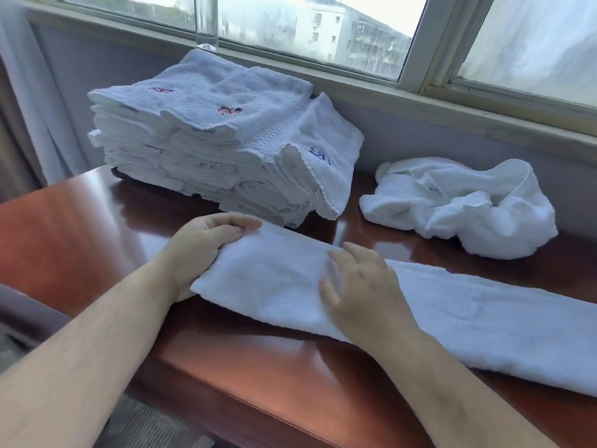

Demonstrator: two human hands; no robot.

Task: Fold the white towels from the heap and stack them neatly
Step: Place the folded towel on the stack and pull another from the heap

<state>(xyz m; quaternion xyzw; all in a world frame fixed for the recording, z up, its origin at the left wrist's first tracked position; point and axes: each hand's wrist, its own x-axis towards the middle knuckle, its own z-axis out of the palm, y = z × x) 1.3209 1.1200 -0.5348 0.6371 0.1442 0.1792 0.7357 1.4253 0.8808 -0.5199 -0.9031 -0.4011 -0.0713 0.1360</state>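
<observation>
A long white towel, folded into a narrow strip, lies across the brown table from the middle to the right edge of view. My left hand grips the strip's left end, thumb on top. My right hand rests flat on the towel a little to the right, fingers spread. Behind them, at the back left, stands a tall stack of folded white towels with small red and blue embroidery. A small crumpled heap of white towels lies at the back right.
A window sill and wall run just behind the table. A clear glass vase stands on the sill above the stack. A curtain hangs at the left. The table's front edge runs diagonally under my forearms.
</observation>
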